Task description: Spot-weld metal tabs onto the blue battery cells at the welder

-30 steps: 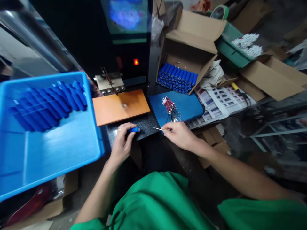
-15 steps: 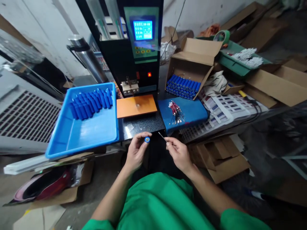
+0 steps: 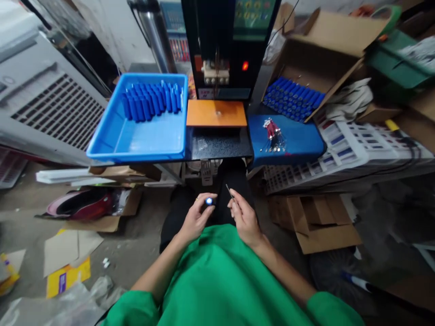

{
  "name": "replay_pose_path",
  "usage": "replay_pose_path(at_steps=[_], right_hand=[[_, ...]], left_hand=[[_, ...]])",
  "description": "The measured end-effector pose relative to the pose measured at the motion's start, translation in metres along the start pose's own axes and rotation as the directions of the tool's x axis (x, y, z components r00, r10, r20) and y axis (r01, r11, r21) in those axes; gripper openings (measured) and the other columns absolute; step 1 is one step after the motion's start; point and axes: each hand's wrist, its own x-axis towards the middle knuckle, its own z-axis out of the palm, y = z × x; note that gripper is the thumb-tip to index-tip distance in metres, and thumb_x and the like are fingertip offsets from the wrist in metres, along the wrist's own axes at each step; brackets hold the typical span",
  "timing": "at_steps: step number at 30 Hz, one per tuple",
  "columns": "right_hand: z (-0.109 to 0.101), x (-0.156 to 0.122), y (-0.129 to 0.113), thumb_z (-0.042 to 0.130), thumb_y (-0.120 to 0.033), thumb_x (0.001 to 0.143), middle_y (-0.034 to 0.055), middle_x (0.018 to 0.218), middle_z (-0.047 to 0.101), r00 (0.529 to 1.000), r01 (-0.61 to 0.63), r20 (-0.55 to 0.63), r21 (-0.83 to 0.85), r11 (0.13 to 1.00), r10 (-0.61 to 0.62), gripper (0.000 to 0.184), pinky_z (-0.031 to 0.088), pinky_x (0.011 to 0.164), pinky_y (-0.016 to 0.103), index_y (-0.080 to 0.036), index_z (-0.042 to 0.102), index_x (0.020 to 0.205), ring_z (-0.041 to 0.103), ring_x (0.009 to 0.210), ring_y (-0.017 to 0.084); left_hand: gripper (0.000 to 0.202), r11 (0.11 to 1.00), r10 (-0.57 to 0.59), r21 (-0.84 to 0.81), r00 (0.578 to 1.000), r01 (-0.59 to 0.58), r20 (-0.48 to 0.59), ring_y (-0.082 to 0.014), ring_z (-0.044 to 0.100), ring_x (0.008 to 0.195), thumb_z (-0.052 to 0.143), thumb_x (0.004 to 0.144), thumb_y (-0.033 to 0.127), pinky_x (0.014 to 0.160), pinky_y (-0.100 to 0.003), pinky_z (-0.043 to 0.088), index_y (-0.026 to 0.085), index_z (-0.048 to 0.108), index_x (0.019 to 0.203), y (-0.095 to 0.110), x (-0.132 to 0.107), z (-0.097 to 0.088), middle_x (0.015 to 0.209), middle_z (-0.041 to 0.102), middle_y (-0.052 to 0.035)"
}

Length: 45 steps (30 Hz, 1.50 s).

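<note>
My left hand (image 3: pixel 196 217) is closed round a blue cylindrical battery cell (image 3: pixel 209 201), its bright round end turned up toward me. Between the thumb and fingers of my right hand (image 3: pixel 244 216) is a thin metal tool (image 3: pixel 228 187) whose narrow tip points up and to the left; its exact kind is too small to tell. Both hands are over my lap, a short gap apart, with the tool not touching the cell. Beyond them, on the bench, a blue tray (image 3: pixel 149 147) holds many standing blue cells (image 3: pixel 149 102).
A black machine (image 3: pixel 224 40) stands behind an orange plate (image 3: pixel 216 113). Red-and-black leads with white connectors (image 3: pixel 273 132) lie on a blue pad (image 3: pixel 299 140). More cells fill a cardboard box (image 3: pixel 326 40). Another carton (image 3: pixel 326 235) sits on the floor at right.
The view has tipped downward, so the bench and machine sit higher in the picture. My hands are now farther from the bench edge, still holding the cell and the tool.
</note>
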Motion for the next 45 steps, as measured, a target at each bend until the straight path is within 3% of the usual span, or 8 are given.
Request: replay_pose_path(at_steps=[5,9,15,21,26,33,38,45], right_hand=[[0.019,-0.041,0.038,0.033,-0.024,0.099,0.0073,0.098,0.061,0.981,-0.034,0.189,-0.029,0.999,0.038,0.045,0.052,0.067,0.025,-0.023,0.042,0.143,0.056,0.069,0.012],[0.023,-0.060,0.052,0.032,-0.021,0.099,0.0069,0.096,0.062,0.954,-0.058,0.292,-0.038,0.998,0.067,0.048,0.053,0.071,0.027,-0.023,0.039,0.146,0.057,0.071,0.013],[0.022,-0.060,0.051,0.035,-0.016,0.096,0.0054,0.087,0.061,0.902,0.052,0.431,-0.072,0.996,-0.016,0.049,0.054,0.079,0.028,-0.021,0.044,0.144,0.060,0.079,0.015],[0.023,-0.063,0.045,0.042,-0.014,0.093,0.0031,0.077,0.068,0.904,0.034,0.427,-0.040,0.999,-0.014,0.043,0.056,0.076,0.025,-0.020,0.058,0.133,0.065,0.072,0.014],[0.021,-0.067,0.041,0.042,-0.014,0.092,0.0076,0.098,0.074,0.897,-0.034,0.439,-0.063,0.997,0.058,0.041,0.055,0.091,0.031,-0.020,0.062,0.128,0.069,0.097,0.019],[0.019,-0.073,0.043,0.041,-0.012,0.091,0.0057,0.094,0.075,0.863,-0.124,0.480,-0.100,0.987,0.157,0.045,0.053,0.098,0.035,-0.019,0.060,0.131,0.071,0.088,0.019],[0.021,-0.072,0.042,0.042,-0.013,0.090,0.0061,0.111,0.072,0.858,-0.158,0.484,-0.069,0.985,0.171,0.045,0.053,0.098,0.034,-0.020,0.060,0.131,0.070,0.100,0.020],[0.025,-0.074,0.043,0.042,-0.014,0.090,0.0064,0.123,0.066,0.862,-0.202,0.477,0.007,0.979,0.174,0.042,0.050,0.101,0.035,-0.018,0.063,0.126,0.062,0.116,0.022]], left_hand=[[0.020,0.968,-0.233,-0.095,0.972,0.232,0.004,-0.0166,0.059,0.088,0.052,0.090,0.033,0.080,-0.031,0.050,0.018,0.058,0.100,-0.059,-0.049,0.010,0.101,0.061,-0.0062],[0.017,0.957,-0.288,0.003,0.956,0.289,0.054,-0.0163,0.060,0.084,0.054,0.086,0.028,0.082,-0.030,0.047,0.017,0.065,0.093,-0.077,-0.062,0.018,0.090,0.066,-0.0037],[0.019,0.931,-0.364,-0.003,0.931,0.364,0.037,-0.0155,0.063,0.071,0.062,0.081,0.033,0.069,-0.026,0.049,0.016,0.071,0.080,-0.082,-0.061,0.026,0.076,0.071,-0.0029],[0.019,0.931,-0.361,-0.023,0.931,0.363,0.060,-0.0161,0.067,0.069,0.067,0.077,0.033,0.063,-0.023,0.050,0.016,0.074,0.078,-0.085,-0.063,0.033,0.075,0.074,-0.0045],[0.022,0.940,-0.340,-0.009,0.939,0.341,0.054,-0.0146,0.064,0.065,0.067,0.080,0.037,0.062,-0.024,0.049,0.017,0.074,0.075,-0.083,-0.061,0.036,0.071,0.073,-0.0036],[0.027,0.934,-0.356,0.008,0.933,0.357,0.052,-0.0135,0.058,0.059,0.065,0.082,0.041,0.057,-0.025,0.044,0.017,0.074,0.074,-0.083,-0.059,0.038,0.063,0.067,-0.0029],[0.032,0.941,-0.339,0.007,0.939,0.339,0.063,-0.0123,0.052,0.055,0.062,0.084,0.044,0.057,-0.025,0.041,0.017,0.071,0.070,-0.080,-0.058,0.039,0.057,0.061,-0.0012],[0.049,0.891,-0.448,-0.030,0.889,0.452,0.092,-0.0078,0.038,0.048,0.058,0.083,0.052,0.047,-0.022,0.031,0.015,0.053,0.051,-0.079,-0.062,0.042,0.049,0.045,0.0029]])
